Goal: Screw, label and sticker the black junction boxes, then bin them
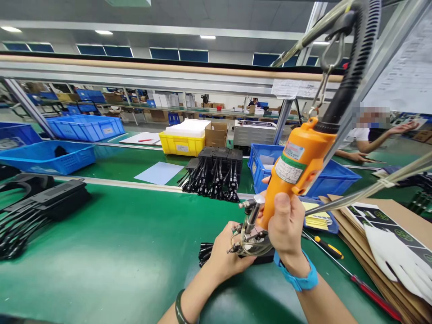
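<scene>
My right hand [286, 222] is wrapped round an orange power screwdriver [293, 157], which hangs from a hook and a black ribbed hose. A metal head with thin clear tubes [251, 220] sits at the tool's lower end, over a black box with cables [265, 258] lying on the green bench. My left hand [224, 252] grips this box at its left side, with the thumb along the near edge. Short black cable ends [205, 253] stick out past that hand. The screwdriver's tip and much of the box are hidden behind my hands and the metal head.
Several black boxes with cables [219, 171] stand stacked beyond the bench, beside a yellow bin [182, 143] and a blue bin [258, 168]. More cabled units [50, 202] lie left. A red-handled screwdriver [371, 292], cardboard and a white glove [398, 261] are right. Another person's arm [378, 139] shows behind.
</scene>
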Action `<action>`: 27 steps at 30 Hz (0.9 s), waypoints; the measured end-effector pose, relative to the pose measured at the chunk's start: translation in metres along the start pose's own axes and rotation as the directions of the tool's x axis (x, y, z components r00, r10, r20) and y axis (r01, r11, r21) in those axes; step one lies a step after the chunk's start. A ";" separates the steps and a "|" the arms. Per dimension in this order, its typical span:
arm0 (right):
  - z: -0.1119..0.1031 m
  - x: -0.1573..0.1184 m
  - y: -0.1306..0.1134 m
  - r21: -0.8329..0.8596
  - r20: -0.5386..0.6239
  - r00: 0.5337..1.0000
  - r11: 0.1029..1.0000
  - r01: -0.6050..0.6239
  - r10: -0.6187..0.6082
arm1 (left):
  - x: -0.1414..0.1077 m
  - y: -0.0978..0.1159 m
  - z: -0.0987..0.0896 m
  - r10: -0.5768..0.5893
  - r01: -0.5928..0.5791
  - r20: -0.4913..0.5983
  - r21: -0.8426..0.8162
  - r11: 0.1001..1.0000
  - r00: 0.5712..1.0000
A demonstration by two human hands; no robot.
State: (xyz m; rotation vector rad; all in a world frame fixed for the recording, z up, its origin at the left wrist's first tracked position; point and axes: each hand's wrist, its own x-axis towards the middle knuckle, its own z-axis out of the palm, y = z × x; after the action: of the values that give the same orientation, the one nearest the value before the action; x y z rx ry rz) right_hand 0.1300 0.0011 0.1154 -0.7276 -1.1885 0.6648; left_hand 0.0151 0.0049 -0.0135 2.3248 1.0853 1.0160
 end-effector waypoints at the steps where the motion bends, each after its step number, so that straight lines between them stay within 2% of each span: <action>1: -0.003 0.001 -0.001 0.016 0.000 1.000 1.000 -0.008 0.008 | 0.000 0.000 0.001 -0.002 0.002 -0.004 -0.013 1.000 1.000; 4: -0.016 0.016 -0.014 0.045 -0.066 0.997 0.998 -0.034 0.037 | 0.003 -0.001 -0.006 -0.020 0.019 -0.023 -0.039 0.999 1.000; 6: -0.028 0.037 -0.028 0.058 -0.139 0.990 0.998 -0.019 0.027 | 0.007 -0.007 -0.018 -0.070 0.070 -0.038 -0.014 0.997 0.997; 10: -0.053 0.090 -0.041 0.079 -0.177 0.983 0.994 0.073 -0.058 | 0.020 -0.042 -0.051 -0.232 0.237 -0.050 0.139 0.962 0.971; 14: -0.065 0.121 -0.013 0.093 -0.111 0.993 0.995 0.047 -0.037 | 0.022 -0.089 -0.069 -0.307 0.306 -0.031 0.213 0.928 0.951; 17: -0.066 0.123 0.015 0.068 -0.071 0.997 0.998 -0.009 0.014 | 0.019 -0.104 -0.069 -0.336 0.325 0.006 0.246 0.913 0.942; 19: -0.066 0.119 0.026 0.058 -0.034 0.998 0.997 -0.048 0.050 | 0.017 -0.095 -0.066 -0.325 0.313 -0.006 0.291 0.904 0.946; 21: -0.066 0.113 0.029 0.058 -0.015 0.997 0.996 -0.072 0.073 | 0.014 -0.073 -0.058 -0.265 0.248 0.011 0.314 0.916 0.964; 23: -0.066 0.106 0.026 0.053 -0.024 0.996 0.995 -0.083 0.085 | 0.011 -0.046 -0.047 -0.170 0.134 0.125 0.255 0.958 0.977; 25: -0.067 0.098 0.023 0.041 -0.031 0.994 0.994 -0.105 0.106 | 0.008 -0.022 -0.032 -0.092 0.044 0.255 0.189 0.981 0.962; 27: -0.068 0.091 0.023 0.033 -0.029 0.994 0.994 -0.107 0.108 | 0.005 -0.007 -0.016 -0.073 0.013 0.313 0.189 0.982 0.947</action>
State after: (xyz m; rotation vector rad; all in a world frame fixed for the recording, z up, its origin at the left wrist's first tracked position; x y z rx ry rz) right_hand 0.2165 0.0766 0.1352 -0.7774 -1.1138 0.7576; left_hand 0.0016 0.0136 -0.0043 2.4866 1.1309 0.5134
